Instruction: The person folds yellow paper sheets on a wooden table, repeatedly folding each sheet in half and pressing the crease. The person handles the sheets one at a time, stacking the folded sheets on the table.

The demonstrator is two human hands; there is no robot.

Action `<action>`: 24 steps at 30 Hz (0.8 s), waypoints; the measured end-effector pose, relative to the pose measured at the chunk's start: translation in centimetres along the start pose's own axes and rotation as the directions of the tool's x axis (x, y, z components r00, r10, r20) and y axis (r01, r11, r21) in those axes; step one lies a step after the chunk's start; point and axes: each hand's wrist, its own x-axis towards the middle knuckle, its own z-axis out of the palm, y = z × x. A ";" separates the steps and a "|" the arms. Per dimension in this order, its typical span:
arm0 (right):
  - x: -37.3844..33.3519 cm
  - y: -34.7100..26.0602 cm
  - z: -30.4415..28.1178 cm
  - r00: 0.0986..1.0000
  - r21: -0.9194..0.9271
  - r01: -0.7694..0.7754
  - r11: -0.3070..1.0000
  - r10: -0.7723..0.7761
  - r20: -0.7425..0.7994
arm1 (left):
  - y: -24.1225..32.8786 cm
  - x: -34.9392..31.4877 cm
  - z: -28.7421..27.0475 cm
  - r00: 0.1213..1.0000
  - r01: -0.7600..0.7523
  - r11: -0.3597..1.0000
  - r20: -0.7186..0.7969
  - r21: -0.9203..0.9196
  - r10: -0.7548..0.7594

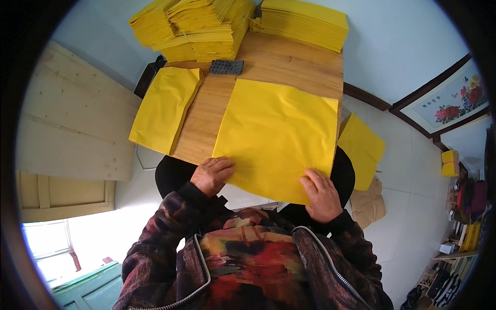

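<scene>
A large square yellow sheet (279, 134), paper-like and slightly creased, lies on the wooden table (206, 113). Its near edge reaches past the table's front edge, over my lap. My left hand (211, 175) grips its near left corner, fingers curled and the thumb out of sight. Near the right end of the same edge, my right hand (321, 195) holds the sheet with bent fingers on top; its thumb is hidden beneath. To the left rests a narrower folded yellow stack (166, 106). Beyond it sits a small dark grey textured block (226, 67).
Tall bundles of folded yellow sheets (201, 31) stand at the far left of the table, a neater stack (304, 23) at the far right. Beside the table's right edge are more yellow sheets (361, 150) and a brown paper bag (368, 204). A wooden board (77, 113) leans at left.
</scene>
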 end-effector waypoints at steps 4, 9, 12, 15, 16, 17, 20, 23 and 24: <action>-0.4 1.5 -0.8 0.999 0.119 0.020 0.993 -0.016 -0.038 | -0.6 0.3 -0.9 0.999 0.037 0.981 -0.028 -0.191 -0.043; 0.5 3.9 -1.9 0.998 0.343 -0.054 0.938 0.062 -0.015 | -2.5 2.0 -2.6 0.973 0.219 0.873 0.167 -0.435 -0.160; 1.2 5.1 -2.3 0.979 0.550 -0.173 0.817 0.206 0.002 | -3.7 3.5 -2.9 0.913 0.404 0.740 0.292 -0.538 -0.286; 2.2 6.5 -2.8 0.917 0.474 -0.398 0.786 0.355 0.182 | -5.6 5.4 -2.9 0.818 0.572 0.602 0.447 -0.557 -0.364; 2.5 6.7 -2.7 0.917 0.501 -0.395 0.770 0.367 0.159 | -6.3 6.1 -2.8 0.794 0.604 0.567 0.482 -0.560 -0.370; 2.8 6.8 -2.6 0.915 0.528 -0.390 0.754 0.380 0.133 | -7.2 6.8 -2.9 0.770 0.624 0.577 0.538 -0.526 -0.342; 3.4 6.4 -1.8 0.913 0.637 -0.303 0.709 0.408 -0.019 | -8.3 7.7 -2.2 0.771 0.635 0.490 0.525 -0.597 -0.360; 3.5 5.7 -1.3 0.875 0.648 -0.313 0.695 0.476 -0.089 | -8.7 7.7 -2.1 0.719 0.694 0.394 0.543 -0.603 -0.435; 3.4 5.5 -1.4 0.854 0.626 -0.378 0.682 0.518 -0.049 | -8.7 7.5 -2.2 0.704 0.705 0.355 0.541 -0.615 -0.460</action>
